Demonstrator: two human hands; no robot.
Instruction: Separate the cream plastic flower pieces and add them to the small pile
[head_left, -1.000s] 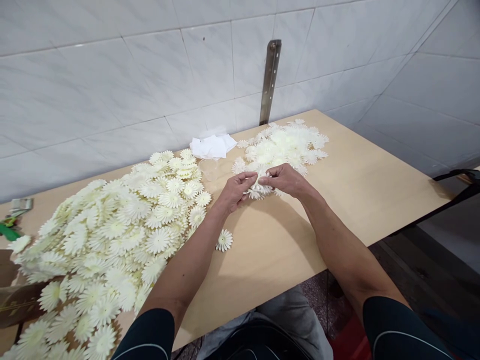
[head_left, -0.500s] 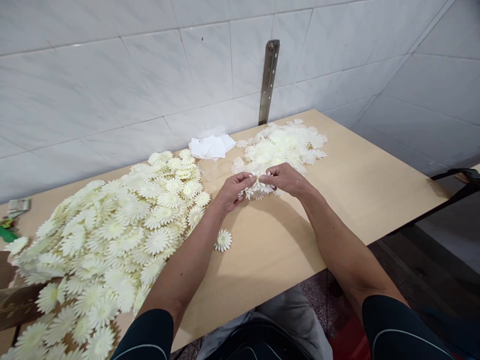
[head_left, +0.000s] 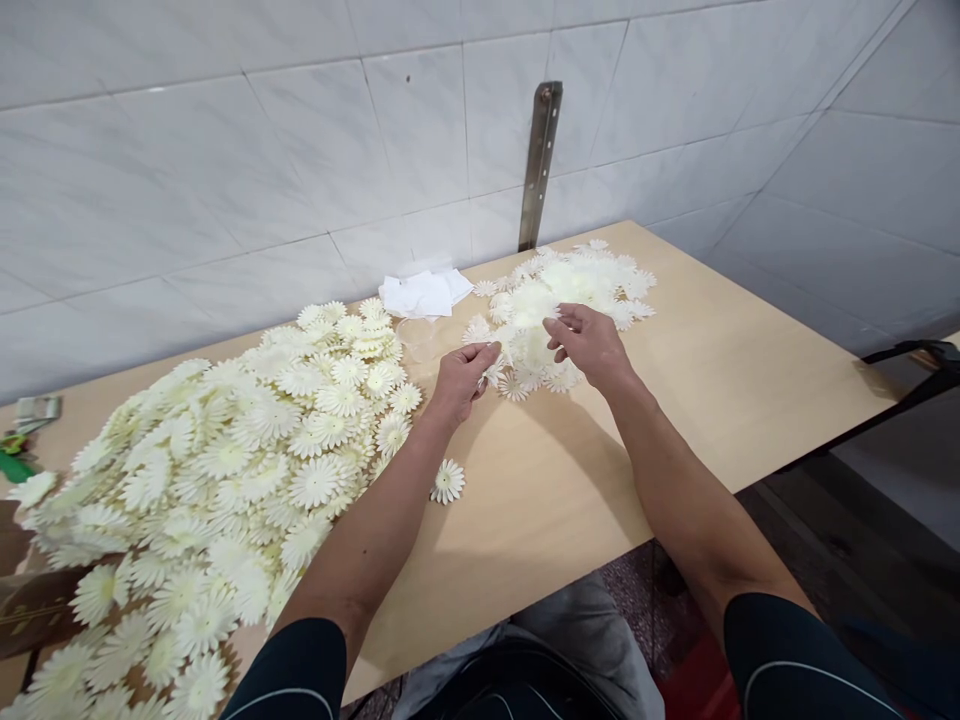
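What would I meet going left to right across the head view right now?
Green object at the left edge → large heap of cream flowers → left hand → right hand.

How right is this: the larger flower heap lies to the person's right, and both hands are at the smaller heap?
Not quite: the head view shows the larger flower heap on the person's left. The rest stands: left hand and right hand are at the smaller heap.
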